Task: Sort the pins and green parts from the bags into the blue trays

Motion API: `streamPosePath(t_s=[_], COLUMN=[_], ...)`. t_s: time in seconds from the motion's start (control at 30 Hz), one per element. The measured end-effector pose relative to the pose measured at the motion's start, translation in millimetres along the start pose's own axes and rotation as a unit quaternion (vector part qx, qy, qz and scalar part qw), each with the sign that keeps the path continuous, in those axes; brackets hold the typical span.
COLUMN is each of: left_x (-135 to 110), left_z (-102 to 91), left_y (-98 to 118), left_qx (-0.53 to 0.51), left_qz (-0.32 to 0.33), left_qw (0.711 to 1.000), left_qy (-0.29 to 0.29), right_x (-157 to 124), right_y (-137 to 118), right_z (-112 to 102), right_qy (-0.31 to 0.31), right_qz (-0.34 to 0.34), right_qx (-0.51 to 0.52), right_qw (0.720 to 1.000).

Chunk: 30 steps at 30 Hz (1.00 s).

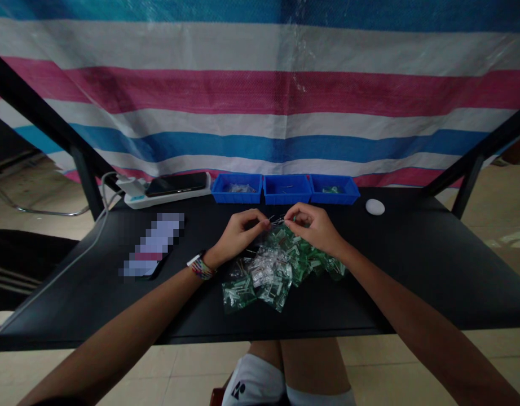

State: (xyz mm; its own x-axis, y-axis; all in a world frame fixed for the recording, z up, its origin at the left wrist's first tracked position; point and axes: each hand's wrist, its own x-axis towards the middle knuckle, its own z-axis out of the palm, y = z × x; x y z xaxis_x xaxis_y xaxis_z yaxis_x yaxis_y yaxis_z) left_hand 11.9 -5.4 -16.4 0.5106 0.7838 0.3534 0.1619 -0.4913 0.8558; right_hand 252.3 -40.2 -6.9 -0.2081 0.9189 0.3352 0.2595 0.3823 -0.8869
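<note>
My left hand (242, 232), with a beaded bracelet at the wrist, is closed in a pinch over the pile's far side. A thin silvery pin-like piece (271, 217) sticks out at its fingertips; its exact kind is too small to tell. Just to the right, my right hand (313, 226) also pinches, thumb against forefinger, at more slim silvery pieces (278, 221). What it grips is mostly hidden. Below both hands lies a heap of small clear and green plastic packets (273, 287) with small white and metallic parts inside.
Behind the hands stand a left blue bin (237, 197) with clear packets, a middle blue bin (287, 198) with a few thin pieces, and a right blue bin (334, 198) with green packets. A phone (176, 184) rests on a white power strip (135, 201). A white round object (375, 207) sits right.
</note>
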Motion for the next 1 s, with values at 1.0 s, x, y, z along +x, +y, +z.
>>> streamPosePath(t_s=[1.0], left_x=[6.0], left_z=[-5.8], left_y=[-16.8], left_qx=[0.232], left_qz=[0.022], left_qw=[0.971], left_qy=[0.053], right_x=[24.9], right_y=[22.3], right_z=[-17.7], right_qy=[0.201], right_qz=[-0.001], right_qx=[0.015], right_qw=[0.979])
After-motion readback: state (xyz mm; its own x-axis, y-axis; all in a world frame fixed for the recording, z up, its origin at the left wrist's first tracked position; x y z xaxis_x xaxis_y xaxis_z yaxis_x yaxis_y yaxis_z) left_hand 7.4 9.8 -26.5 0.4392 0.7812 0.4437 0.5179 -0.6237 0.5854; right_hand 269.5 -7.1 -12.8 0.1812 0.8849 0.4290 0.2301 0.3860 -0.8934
